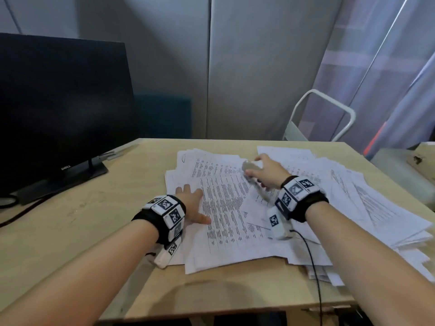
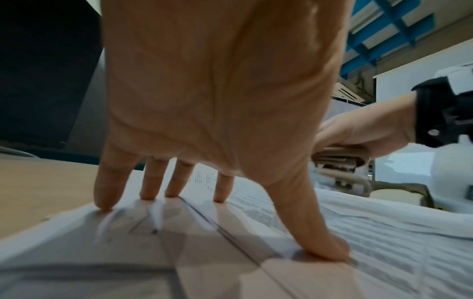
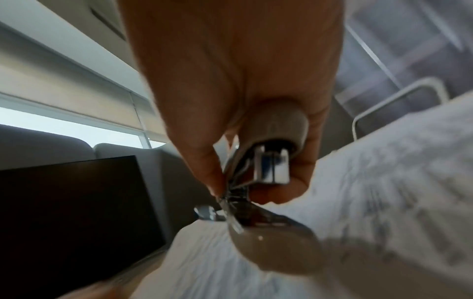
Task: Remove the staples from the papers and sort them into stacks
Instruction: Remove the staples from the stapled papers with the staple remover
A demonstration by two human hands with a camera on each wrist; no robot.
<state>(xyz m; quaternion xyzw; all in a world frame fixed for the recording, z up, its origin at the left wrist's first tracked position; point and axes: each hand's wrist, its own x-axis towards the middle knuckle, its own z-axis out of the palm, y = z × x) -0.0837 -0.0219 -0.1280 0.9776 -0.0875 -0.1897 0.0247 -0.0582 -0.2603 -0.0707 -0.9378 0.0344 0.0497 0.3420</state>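
Left hand (image 1: 191, 204), seen from the head camera, lies flat with fingers spread on the near-left part of the papers (image 1: 226, 208), pinning them to the tabletop (image 1: 94, 220). The right hand (image 1: 263, 169) is curled around a grey staple remover (image 1: 249, 169) over the far middle of the heap, so it is the hand nearer the top edge of the printed sheet, where I judge a staple would sit; no staple can be made out. The sheet's long axis runs from the near edge toward the far edge. Loose sheets fan out toward the right edge, thin, white and slightly rumpled. A dark monitor (image 1: 63, 109) stands at the far-left corner.

From the left wrist, the left hand's fingertips (image 2: 103, 204) press down on matte paper printed with fine lines, thumb splayed wide. Across the papers, the right hand (image 2: 358, 129) grips the tool.

From the right wrist, the right hand (image 3: 245, 91) pinches the staple remover (image 3: 268, 161), a smooth rounded grey body with shiny metal parts, above the blurred papers (image 3: 384, 192).
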